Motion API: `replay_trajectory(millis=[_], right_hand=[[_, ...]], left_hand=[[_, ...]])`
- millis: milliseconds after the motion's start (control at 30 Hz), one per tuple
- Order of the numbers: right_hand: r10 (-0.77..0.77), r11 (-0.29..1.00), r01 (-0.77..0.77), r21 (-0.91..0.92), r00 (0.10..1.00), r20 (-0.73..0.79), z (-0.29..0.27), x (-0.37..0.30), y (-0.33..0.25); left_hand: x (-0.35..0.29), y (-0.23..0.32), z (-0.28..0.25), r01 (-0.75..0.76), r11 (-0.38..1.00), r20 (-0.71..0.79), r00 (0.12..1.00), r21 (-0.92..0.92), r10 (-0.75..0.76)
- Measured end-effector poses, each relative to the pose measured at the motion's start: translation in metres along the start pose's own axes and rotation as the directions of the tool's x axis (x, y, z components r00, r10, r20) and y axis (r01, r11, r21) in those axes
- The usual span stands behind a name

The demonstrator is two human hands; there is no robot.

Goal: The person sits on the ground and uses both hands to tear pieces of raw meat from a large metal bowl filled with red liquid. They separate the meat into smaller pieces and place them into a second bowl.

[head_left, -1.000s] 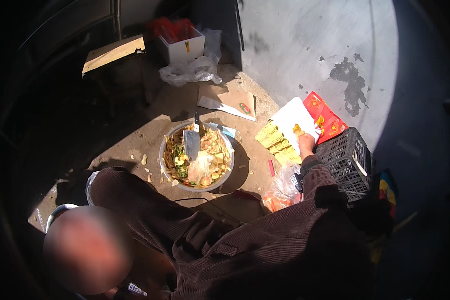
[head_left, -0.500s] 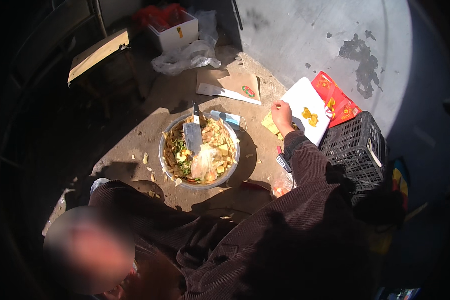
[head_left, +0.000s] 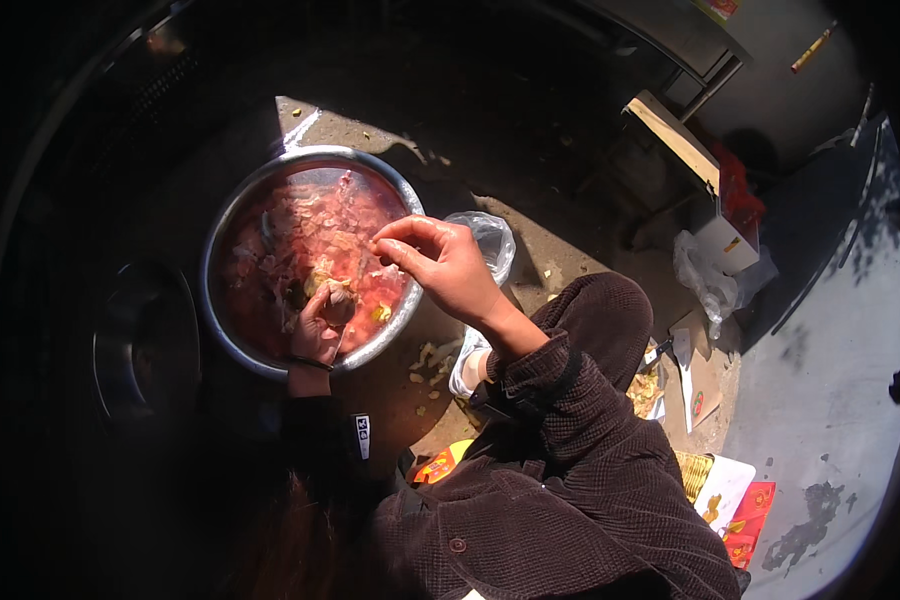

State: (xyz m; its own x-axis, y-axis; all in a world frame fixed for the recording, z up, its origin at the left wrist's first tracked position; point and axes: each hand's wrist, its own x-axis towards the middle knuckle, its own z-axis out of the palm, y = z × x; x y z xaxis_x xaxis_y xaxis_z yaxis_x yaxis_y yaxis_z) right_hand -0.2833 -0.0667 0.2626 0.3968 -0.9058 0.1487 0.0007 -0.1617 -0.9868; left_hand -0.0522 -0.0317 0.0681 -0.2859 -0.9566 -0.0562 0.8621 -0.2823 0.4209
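Note:
A large metal basin (head_left: 410,198) holds reddish water and many pieces of raw meat (head_left: 315,220). Inside it, near the front rim, my left hand (head_left: 315,335) is closed around a roundish greyish-pink piece of raw meat (head_left: 340,304). Yellowish matter (head_left: 322,272) lies against the top of that piece. My right hand (head_left: 440,262) hovers over the basin's right side, thumb and fingers pinched together. Whatever may be between those fingertips is too small to make out. A yellow scrap (head_left: 381,313) floats near the right rim.
A bin with a clear plastic liner (head_left: 492,240) stands right of the basin. Pale scraps (head_left: 435,358) litter the ground. Far right are a white board (head_left: 727,488) with yellow pieces, a red packet (head_left: 753,522) and a knife (head_left: 656,352). Another metal bowl (head_left: 120,340) sits in shadow at left.
The view has swung left, bringing the meat basin into sight. My right hand has moved from beside the white board to above the basin. My left hand now shows, gripping a meat piece.

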Motion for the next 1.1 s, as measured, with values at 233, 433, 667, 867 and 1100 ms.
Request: replay_trajectory(millis=[233, 433, 667, 867, 1100], right_hand=[[0.219, 0.970, -0.241, 0.044, 0.933, 0.286, 0.069, 0.034, 0.126], [0.261, 0.965, -0.255, -0.056, 0.930, 0.258, 0.081, 0.048, 0.142], [0.261, 0.963, -0.269, -0.027, 0.901, 0.345, 0.068, 0.052, 0.151], [0.334, 0.926, -0.374, 0.061, 0.881, 0.335, 0.066, 0.053, 0.156], [0.321, 0.934, -0.358, 0.009, 0.849, 0.420, 0.065, 0.052, 0.161]], left_hand=[[-0.012, 0.012, 0.021, -0.144, 0.944, -0.267, 0.937, 0.295, 0.226], [-0.011, 0.016, 0.007, -0.164, 0.924, -0.385, 0.873, 0.345, 0.299], [-0.007, 0.012, -0.001, -0.148, 0.955, -0.360, 0.902, 0.259, 0.237], [-0.004, 0.009, -0.009, -0.141, 0.968, -0.388, 0.896, 0.208, 0.214], [-0.005, 0.010, -0.013, -0.116, 0.974, -0.376, 0.908, 0.197, 0.184]])
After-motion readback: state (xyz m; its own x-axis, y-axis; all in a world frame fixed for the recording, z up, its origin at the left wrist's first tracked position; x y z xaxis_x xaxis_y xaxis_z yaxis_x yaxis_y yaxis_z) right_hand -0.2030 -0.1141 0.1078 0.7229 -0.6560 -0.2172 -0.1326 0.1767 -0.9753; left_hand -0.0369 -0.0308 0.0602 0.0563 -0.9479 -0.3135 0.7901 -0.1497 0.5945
